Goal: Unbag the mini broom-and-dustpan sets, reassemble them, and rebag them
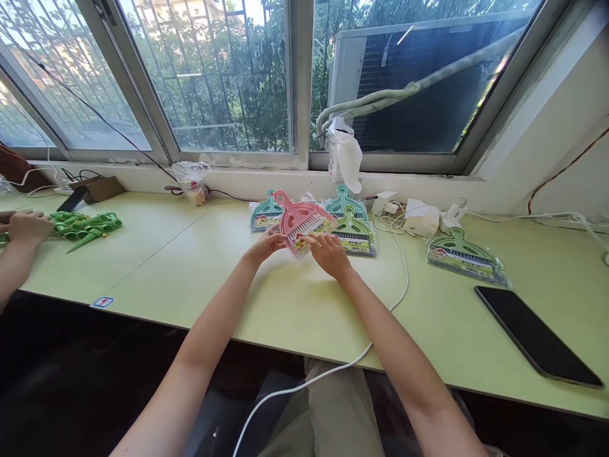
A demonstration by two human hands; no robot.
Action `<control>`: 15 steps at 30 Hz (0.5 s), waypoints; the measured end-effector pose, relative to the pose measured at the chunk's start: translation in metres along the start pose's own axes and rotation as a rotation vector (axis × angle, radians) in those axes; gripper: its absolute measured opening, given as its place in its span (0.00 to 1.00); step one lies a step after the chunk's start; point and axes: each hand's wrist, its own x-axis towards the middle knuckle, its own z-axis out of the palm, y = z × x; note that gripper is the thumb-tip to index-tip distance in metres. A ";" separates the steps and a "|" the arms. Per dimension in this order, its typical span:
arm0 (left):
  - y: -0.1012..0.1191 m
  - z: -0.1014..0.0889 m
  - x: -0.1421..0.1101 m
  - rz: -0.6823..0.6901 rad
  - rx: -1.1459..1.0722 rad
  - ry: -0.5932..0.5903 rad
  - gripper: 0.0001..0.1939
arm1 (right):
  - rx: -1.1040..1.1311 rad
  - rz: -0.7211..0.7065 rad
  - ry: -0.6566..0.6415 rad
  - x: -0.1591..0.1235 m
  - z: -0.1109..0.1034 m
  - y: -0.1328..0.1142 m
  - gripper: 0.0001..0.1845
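Note:
A pink mini dustpan and brush set [304, 219], with a printed label across it, is held tilted above the table between both hands. My left hand [267, 246] grips its lower left edge. On its lower right side, the fingers of my right hand [328, 252] are closed on the label area. Just behind lie more packaged sets: a teal one [266, 212] to the left, another teal one [346, 204] to the right, and a green one [356, 233] in front of that.
Another green packaged set [464, 257] and a black phone [537, 336] lie on the right. A white cable [402, 279] crosses the table [181, 279] and hangs off its front edge. At far left, another person's hands [29, 227] touch green items [88, 227]. Windows stand behind.

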 end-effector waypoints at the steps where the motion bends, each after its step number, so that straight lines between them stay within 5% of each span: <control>1: 0.000 0.002 0.000 0.000 -0.001 -0.002 0.24 | 0.012 -0.006 0.007 0.001 -0.001 0.000 0.16; 7: 0.005 0.006 0.001 0.066 -0.031 0.071 0.22 | 0.081 0.029 -0.033 0.003 -0.003 0.003 0.15; 11: 0.009 0.004 0.000 0.124 -0.024 0.137 0.22 | 0.278 0.276 -0.084 0.005 -0.001 0.000 0.18; 15: 0.008 0.003 -0.002 0.098 -0.008 0.116 0.22 | 0.755 0.573 -0.108 0.004 0.008 -0.003 0.20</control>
